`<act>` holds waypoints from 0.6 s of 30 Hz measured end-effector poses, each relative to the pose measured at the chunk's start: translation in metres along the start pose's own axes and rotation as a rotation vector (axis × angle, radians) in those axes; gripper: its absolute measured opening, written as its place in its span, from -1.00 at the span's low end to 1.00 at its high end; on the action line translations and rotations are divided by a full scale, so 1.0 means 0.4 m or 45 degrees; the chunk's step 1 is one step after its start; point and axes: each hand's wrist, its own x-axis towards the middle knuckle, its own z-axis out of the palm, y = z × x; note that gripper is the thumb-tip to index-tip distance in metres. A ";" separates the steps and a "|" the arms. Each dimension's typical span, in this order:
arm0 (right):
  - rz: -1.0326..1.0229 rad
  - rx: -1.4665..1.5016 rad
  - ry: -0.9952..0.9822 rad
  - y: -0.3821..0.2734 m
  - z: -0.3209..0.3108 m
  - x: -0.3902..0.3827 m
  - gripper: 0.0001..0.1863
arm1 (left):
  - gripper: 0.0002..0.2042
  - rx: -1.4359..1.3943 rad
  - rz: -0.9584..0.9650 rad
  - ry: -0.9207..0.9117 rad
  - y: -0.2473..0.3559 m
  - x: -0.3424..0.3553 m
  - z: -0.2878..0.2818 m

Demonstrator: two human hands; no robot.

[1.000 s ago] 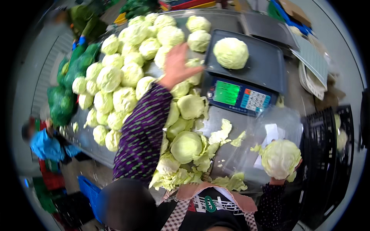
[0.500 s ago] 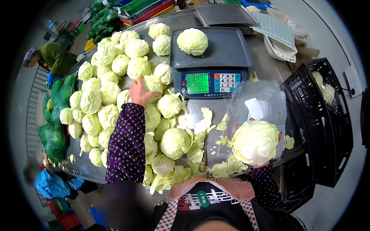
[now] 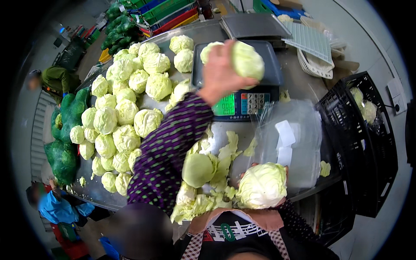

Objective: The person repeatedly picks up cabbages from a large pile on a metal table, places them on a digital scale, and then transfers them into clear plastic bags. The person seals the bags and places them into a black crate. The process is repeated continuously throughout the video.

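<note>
Status: weighing of cabbages, in progress

1. Left hand [image 3: 221, 71]: fingers closed around 1 cabbage on the scale [image 3: 247, 60], which sits at or just above the grey platform of the digital scale [image 3: 268, 76]. Contact between cabbage and platform cannot be confirmed. The green display is lit.
2. Right hand [image 3: 260, 167]: mostly hidden behind the trimmed cabbage [image 3: 262, 186], held close to the body at the table's near edge. Only fingertips show above it; the fingers appear cupped round the head, but their exact spread cannot be told.
3. A stack of clear plastic bags [image 3: 288, 143] lies just beside the right hand, between scale and black crate [image 3: 359, 143].
4. Done, by judgement: the crate holds at least 2 bagged heads; loose trimmed leaves [image 3: 216, 190] lie at the near edge.
5. Remaining, by judgement: the large pile of cabbages [image 3: 125, 108] on the steel table [image 3: 95, 195] is untouched, so most of the work is left
</note>
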 end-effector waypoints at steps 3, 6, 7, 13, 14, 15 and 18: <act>-0.083 -0.029 0.081 -0.001 -0.022 -0.005 0.15 | -0.01 -0.064 -0.183 -0.088 0.043 0.045 0.173; -0.146 -0.037 0.070 -0.044 -0.051 -0.060 0.17 | 0.00 0.109 -0.402 -0.293 0.037 0.073 0.268; -0.207 0.032 0.014 -0.046 -0.057 -0.073 0.17 | -0.03 0.096 -0.407 -0.309 0.013 0.081 0.281; -0.382 0.085 0.114 -0.105 -0.182 -0.188 -0.02 | -0.01 0.543 -0.352 -0.077 -0.158 0.120 0.143; -0.294 0.143 0.115 -0.115 -0.210 -0.193 -0.08 | -0.02 0.426 -0.437 -0.153 -0.191 0.108 0.133; -0.289 0.092 0.074 -0.114 -0.208 -0.182 -0.09 | -0.03 0.311 -0.520 -0.218 -0.221 0.098 0.123; -0.295 0.018 0.099 -0.103 -0.215 -0.155 -0.08 | -0.02 0.130 -0.691 -0.143 -0.256 0.070 0.100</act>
